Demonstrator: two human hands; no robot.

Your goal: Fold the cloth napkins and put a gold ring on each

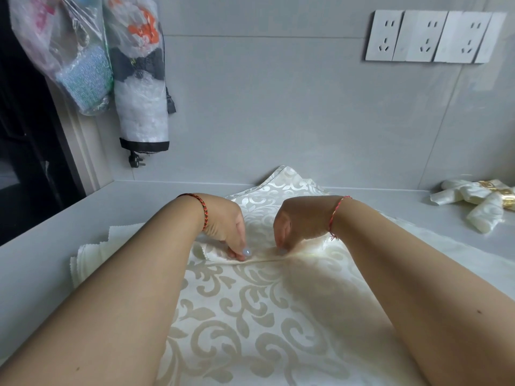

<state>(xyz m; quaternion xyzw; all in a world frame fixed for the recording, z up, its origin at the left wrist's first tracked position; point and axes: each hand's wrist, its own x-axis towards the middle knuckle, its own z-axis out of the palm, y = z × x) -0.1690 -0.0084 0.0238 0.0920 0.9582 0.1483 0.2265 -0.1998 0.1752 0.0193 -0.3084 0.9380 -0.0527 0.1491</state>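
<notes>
Hands meet at the middle of a cream patterned napkin (250, 316) spread on the grey worktop (41, 246). The left hand (225, 227) has its fingers curled down, its fingertips (242, 253) pinching a raised crease that runs across the cloth. The right hand (298, 221) is curled too, its fingertips pinching the same crease just beside the left. Each wrist wears a red cord bracelet. A stack of napkins (92, 254) lies under the left forearm. Near the wall at far right, well apart from the hands, lie rolled napkins (473, 201) with gold rings (505, 197) on them.
</notes>
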